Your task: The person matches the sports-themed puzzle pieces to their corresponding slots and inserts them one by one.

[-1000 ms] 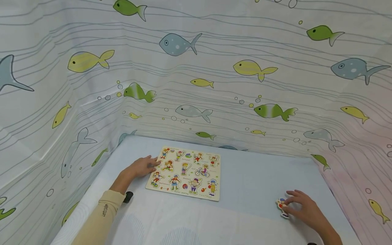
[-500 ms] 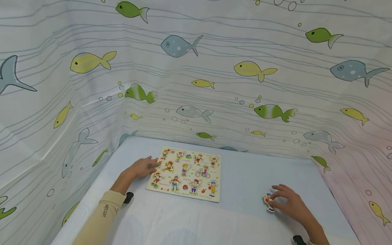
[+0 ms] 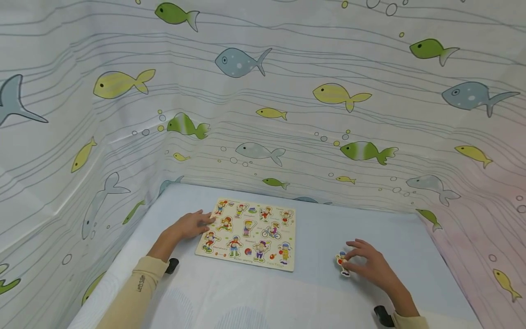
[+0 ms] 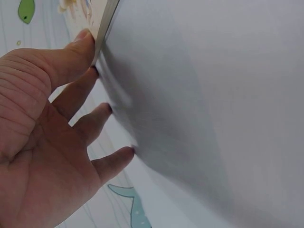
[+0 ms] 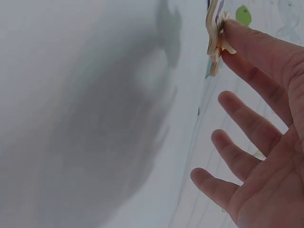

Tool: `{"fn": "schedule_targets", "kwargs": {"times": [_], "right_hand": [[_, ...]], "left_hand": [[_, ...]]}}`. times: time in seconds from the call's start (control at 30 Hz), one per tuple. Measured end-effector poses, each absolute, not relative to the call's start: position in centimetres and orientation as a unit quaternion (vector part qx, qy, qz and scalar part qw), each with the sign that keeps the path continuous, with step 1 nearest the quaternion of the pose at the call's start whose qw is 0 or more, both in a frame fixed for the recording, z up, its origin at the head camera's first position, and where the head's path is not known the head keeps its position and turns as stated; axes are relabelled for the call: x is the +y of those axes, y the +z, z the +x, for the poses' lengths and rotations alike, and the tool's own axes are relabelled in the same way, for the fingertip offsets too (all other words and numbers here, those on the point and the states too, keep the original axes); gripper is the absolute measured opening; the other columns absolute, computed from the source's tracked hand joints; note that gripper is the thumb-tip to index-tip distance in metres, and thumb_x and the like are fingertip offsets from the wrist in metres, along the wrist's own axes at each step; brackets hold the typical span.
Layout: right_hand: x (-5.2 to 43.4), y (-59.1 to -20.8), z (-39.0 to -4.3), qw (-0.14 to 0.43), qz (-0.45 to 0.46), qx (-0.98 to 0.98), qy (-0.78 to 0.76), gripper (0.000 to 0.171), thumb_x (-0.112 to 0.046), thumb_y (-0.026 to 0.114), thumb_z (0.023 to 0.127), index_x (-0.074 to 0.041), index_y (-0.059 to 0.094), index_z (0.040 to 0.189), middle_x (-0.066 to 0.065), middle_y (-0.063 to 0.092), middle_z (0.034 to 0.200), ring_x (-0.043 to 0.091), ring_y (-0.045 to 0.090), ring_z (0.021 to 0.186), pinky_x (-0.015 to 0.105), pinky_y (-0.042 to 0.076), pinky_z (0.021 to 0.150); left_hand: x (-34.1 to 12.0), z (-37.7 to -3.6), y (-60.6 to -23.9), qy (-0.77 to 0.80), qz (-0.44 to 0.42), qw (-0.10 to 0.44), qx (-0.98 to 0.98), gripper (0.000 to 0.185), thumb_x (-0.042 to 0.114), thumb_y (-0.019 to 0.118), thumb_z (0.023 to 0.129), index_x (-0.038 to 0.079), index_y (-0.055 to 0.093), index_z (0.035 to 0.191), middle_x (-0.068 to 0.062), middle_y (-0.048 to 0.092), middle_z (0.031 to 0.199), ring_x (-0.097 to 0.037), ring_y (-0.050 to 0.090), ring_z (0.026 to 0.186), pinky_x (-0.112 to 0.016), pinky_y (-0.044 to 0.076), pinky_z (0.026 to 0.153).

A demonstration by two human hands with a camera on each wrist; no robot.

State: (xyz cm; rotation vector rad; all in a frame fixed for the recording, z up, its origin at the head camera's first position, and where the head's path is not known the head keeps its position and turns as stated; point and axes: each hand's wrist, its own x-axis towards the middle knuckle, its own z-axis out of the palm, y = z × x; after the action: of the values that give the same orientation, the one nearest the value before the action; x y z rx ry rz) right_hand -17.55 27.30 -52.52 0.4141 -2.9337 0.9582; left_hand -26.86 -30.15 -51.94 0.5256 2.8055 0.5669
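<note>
Two hands are on the pale blue table (image 3: 328,297) as we work at a wooden puzzle. Our right hand (image 3: 370,267) sits at the near right, its thumb and forefinger pinching a small cut-out piece (image 3: 342,263), a painted figure that stands more or less on edge against the cloth; the wrist view shows the forefinger pressed to the piece's edge (image 5: 214,35) while the other fingers (image 5: 247,126) spread loose and straight. Our left hand (image 3: 190,225) lies flat, fingers relaxed and extended, its fingertips against the left edge of the board (image 3: 248,233); the left wrist view shows the thumb (image 4: 71,54) touching that edge (image 4: 107,26), steadying it.

We judge the one relation that matters to be this: the board lies to the left of the piece and a little farther away, well apart from it, with bare cloth between. The board's long axis runs left to right, and its near right corner is the part closest to the piece. Our right hand is plainly the nearer one to the piece, and already has it; the left is across the board from it. Which recess on the board is vacant we cannot tell from here, as the pictures are too small to read.

A fish-printed curtain (image 3: 287,100) walls the table on three sides.
</note>
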Motion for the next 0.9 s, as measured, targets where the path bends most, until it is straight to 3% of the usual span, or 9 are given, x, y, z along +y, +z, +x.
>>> {"fn": "schedule_targets", "kwargs": {"times": [0.5,0.9], "right_hand": [[21.9,-52.4,-19.9,0.014,0.195,-0.924,0.33,0.015,-0.029,0.086,0.077,-0.031,0.073,0.084,0.008,0.062,0.131,0.039,0.039,0.136,0.07,0.032,0.103],[17.5,-52.8,-21.0,-0.021,0.214,-0.912,0.348,0.014,-0.03,0.086,0.078,-0.031,0.072,0.083,0.006,0.061,0.133,0.036,0.037,0.139,0.067,0.03,0.106]], "left_hand": [[-29.9,-26.8,-51.7,0.203,0.168,0.122,0.957,0.041,0.02,0.064,0.096,0.007,0.06,0.135,-0.014,0.044,0.149,-0.048,0.026,0.141,-0.064,0.023,0.111],[-30.1,-27.0,-51.7,0.205,0.172,0.119,0.956,0.041,0.021,0.064,0.096,0.007,0.06,0.135,-0.014,0.044,0.149,-0.048,0.026,0.141,-0.064,0.023,0.111]]}}
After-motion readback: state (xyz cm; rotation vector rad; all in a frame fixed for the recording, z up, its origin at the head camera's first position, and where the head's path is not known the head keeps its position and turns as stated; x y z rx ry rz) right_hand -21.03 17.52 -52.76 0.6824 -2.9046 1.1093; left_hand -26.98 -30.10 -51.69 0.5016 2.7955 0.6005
